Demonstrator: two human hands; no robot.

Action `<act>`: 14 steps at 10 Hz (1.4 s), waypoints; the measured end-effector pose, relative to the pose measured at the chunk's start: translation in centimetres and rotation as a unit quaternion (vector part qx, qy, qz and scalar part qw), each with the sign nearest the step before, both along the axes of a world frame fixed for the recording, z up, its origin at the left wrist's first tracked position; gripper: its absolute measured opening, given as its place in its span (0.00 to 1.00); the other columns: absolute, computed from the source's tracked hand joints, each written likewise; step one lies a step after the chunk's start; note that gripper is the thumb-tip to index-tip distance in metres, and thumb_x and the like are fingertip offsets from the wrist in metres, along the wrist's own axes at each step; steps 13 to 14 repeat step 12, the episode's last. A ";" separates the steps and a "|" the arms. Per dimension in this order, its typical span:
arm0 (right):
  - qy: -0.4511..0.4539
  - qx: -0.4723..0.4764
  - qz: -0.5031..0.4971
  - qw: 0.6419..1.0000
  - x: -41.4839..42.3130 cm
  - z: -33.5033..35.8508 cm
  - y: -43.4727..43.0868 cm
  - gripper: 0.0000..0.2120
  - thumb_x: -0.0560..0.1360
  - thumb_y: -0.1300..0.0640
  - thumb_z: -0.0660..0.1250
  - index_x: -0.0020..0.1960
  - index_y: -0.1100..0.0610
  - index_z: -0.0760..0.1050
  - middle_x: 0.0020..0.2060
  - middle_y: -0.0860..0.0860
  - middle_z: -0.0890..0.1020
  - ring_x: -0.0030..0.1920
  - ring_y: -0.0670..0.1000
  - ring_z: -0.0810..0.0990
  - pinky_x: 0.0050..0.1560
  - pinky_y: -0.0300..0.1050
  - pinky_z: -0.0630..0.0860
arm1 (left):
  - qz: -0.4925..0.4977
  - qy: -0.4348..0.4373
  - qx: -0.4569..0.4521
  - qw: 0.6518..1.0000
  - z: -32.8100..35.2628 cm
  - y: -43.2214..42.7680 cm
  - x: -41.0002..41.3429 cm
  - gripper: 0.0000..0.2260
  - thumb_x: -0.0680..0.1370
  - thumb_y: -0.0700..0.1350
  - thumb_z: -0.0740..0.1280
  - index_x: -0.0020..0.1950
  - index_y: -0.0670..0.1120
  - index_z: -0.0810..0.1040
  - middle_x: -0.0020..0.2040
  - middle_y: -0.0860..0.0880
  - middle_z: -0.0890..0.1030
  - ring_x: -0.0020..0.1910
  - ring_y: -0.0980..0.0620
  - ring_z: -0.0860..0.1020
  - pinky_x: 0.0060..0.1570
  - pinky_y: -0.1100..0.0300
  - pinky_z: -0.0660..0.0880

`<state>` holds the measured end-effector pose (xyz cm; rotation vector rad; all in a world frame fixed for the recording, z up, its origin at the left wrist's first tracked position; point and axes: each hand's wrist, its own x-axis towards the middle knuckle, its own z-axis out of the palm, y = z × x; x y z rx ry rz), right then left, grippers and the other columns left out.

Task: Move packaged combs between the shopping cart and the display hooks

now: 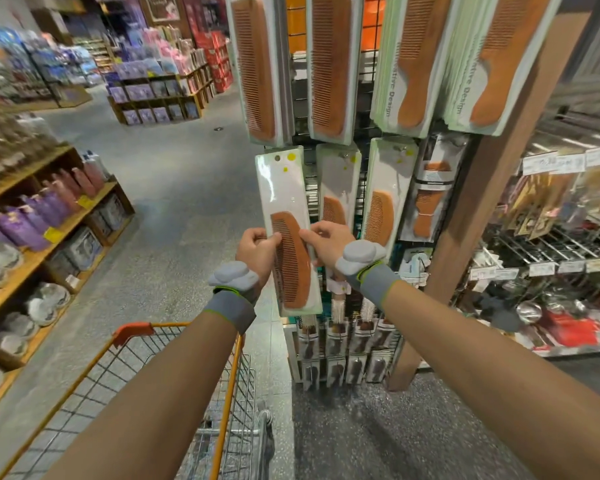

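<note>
Comb pack (288,230) standing near-vertical at frame centre, hang hole topmost, just left of hung packs (381,202). Left hand (255,249), right hand (329,244) pinching its side edges mid-length, equally near. Cart (134,331) sitting lower left.

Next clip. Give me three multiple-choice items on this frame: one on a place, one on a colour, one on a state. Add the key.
1. Where is the shopping cart relative to the held comb pack?
A) below and to the left
B) above it
C) far down the aisle

2. What colour is the cart's frame?
A) blue
B) orange
C) green

3. How is the comb pack held?
A) by one hand alone
B) it lies in the cart
C) the left hand and the right hand both grip it

Key: 1 A, the cart sits low on the left, under the forearms. 2 B, its rails and corner piece are orange. 3 C, each hand pinches one side edge of the pack.
</note>
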<state>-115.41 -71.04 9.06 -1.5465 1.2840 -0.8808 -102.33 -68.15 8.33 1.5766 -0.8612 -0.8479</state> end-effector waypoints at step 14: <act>0.031 0.074 -0.016 0.997 2.1 -2.2 -8.9 0.11 0.74 0.54 0.68 0.53 0.59 0.80 0.47 0.57 0.82 0.46 0.53 0.77 0.57 0.53 0.77 | 0.036 -0.054 0.019 0.998 -2.6 -6.9 -0.1 0.11 0.78 0.38 0.64 0.61 0.40 0.77 0.53 0.47 0.76 0.50 0.52 0.73 0.34 0.77 0.67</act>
